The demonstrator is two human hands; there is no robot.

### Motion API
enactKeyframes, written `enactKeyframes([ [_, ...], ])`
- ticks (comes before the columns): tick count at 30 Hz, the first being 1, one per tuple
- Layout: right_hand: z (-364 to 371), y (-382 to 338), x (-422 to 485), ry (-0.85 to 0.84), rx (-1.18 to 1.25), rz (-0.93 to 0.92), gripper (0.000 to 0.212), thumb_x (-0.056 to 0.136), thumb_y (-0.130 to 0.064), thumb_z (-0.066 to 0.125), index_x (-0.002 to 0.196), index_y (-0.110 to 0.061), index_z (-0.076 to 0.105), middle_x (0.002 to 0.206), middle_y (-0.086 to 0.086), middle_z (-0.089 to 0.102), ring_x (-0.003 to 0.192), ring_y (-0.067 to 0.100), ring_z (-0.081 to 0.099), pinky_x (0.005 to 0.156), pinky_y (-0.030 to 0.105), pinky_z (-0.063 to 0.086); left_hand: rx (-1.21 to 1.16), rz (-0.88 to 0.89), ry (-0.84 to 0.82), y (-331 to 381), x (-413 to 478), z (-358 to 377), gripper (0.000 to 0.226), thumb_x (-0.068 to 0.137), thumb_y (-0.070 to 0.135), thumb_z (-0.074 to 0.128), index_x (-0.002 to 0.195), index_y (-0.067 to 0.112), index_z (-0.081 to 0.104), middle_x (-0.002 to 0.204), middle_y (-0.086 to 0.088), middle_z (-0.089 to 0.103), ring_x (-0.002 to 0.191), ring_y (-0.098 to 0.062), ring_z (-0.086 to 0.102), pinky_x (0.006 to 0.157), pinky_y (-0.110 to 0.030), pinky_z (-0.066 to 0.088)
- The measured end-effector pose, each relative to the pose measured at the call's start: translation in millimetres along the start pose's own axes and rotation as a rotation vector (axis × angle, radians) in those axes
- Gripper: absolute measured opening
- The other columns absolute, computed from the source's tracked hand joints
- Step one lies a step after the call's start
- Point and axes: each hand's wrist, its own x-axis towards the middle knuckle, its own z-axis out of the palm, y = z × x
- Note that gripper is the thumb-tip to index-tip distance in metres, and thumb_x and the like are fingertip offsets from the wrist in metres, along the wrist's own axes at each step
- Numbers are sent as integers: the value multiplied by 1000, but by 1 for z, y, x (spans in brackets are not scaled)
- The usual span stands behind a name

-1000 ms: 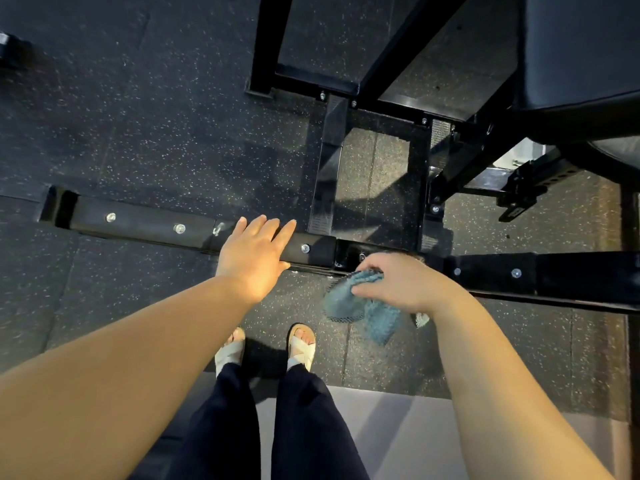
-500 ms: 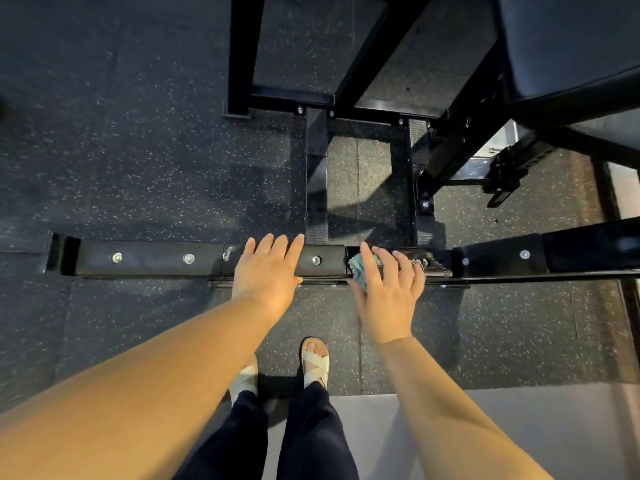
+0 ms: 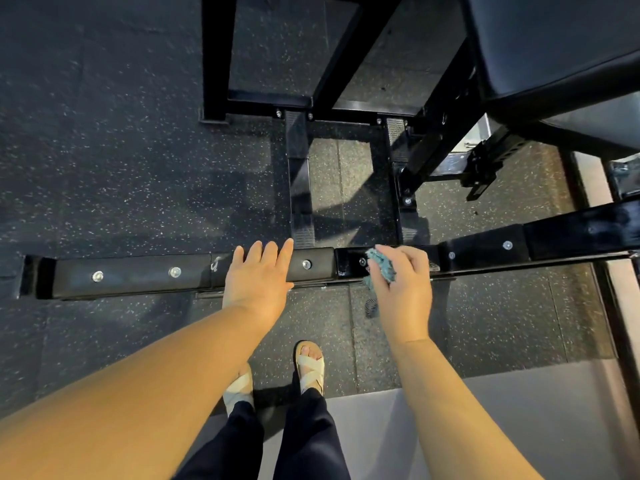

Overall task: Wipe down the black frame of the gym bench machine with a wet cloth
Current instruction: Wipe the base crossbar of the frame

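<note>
A long black frame bar (image 3: 131, 275) of the bench machine lies across the floor, studded with silver bolts. My left hand (image 3: 258, 282) rests flat on the bar near its middle, fingers straight. Just to its right, my right hand (image 3: 403, 289) grips a crumpled blue cloth (image 3: 381, 266) against the top of the same bar. A loose end of the cloth hangs below the bar's near edge. More black frame members (image 3: 299, 174) run away from the bar toward the far uprights.
The padded black seat (image 3: 554, 46) overhangs the top right, with an adjustment bracket (image 3: 481, 168) under it. Speckled rubber flooring (image 3: 104, 150) surrounds the frame. My sandalled feet (image 3: 310, 365) stand just behind the bar, at the edge of a grey mat (image 3: 485, 427).
My right hand went from holding the cloth in front of the bar to pressing it on the bar, and now curls around it, shifted slightly right. My left hand stayed on the bar.
</note>
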Motion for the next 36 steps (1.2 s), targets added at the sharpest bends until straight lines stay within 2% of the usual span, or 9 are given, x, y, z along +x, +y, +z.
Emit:
enactKeyframes([
  [7,53,-18,-8,-39,-227,-96,32,74,-16,81,104,-7,71,94,14,58,64,25,58,39,24,40,31,2,-8,0,1,0,69,101,42,31,149,14,-9,148,-7,23,140,-29,18,115,-45,14],
  [13,17,9,-49,-191,-148,-198,34,66,-6,86,97,-11,73,90,4,57,52,14,52,41,17,35,43,3,-21,1,-1,-1,69,101,42,29,149,14,-11,148,-7,23,139,-28,19,115,-45,15],
  [19,24,-14,2,-79,-125,7,35,91,-27,65,126,-23,62,111,-2,49,85,14,54,64,29,50,53,-8,-15,1,0,-1,69,101,42,30,149,14,-10,148,-6,23,140,-28,18,114,-45,16],
  [23,36,-4,-15,-132,-228,-198,30,78,-21,78,106,-15,73,92,8,58,61,20,59,39,20,39,47,-37,-61,5,2,-6,69,100,40,35,150,14,-5,148,-7,26,141,-28,19,114,-45,17],
  [26,16,24,-36,-214,-202,-275,28,74,-16,81,102,-15,74,87,4,59,47,15,52,35,18,41,35,-92,-122,12,11,-16,71,98,32,45,150,12,1,149,-7,28,142,-27,17,115,-44,12],
  [29,-15,34,-16,-119,-69,-27,32,85,-12,71,118,-14,67,98,2,56,59,11,50,51,12,39,-40,-91,-104,20,21,-22,62,95,23,51,145,6,18,144,-6,35,136,-23,28,113,-37,20],
  [32,-11,46,23,48,-124,254,43,97,-24,54,139,-17,48,120,4,46,85,15,54,75,21,40,-83,-78,-91,20,22,-21,58,95,24,53,142,8,25,136,-6,43,127,-22,41,107,-33,30],
  [34,-3,31,35,-41,-183,324,36,97,-25,53,132,-16,53,118,7,46,93,22,56,78,27,42,-44,-58,-109,17,21,-18,62,95,27,51,145,7,19,139,-7,41,129,-22,40,108,-33,28],
  [36,12,-1,16,-331,-116,180,22,90,-16,61,112,-14,61,97,8,49,78,19,51,70,25,42,-24,-64,-122,17,20,-16,61,96,27,50,144,7,19,141,-7,40,131,-22,38,109,-34,27],
])
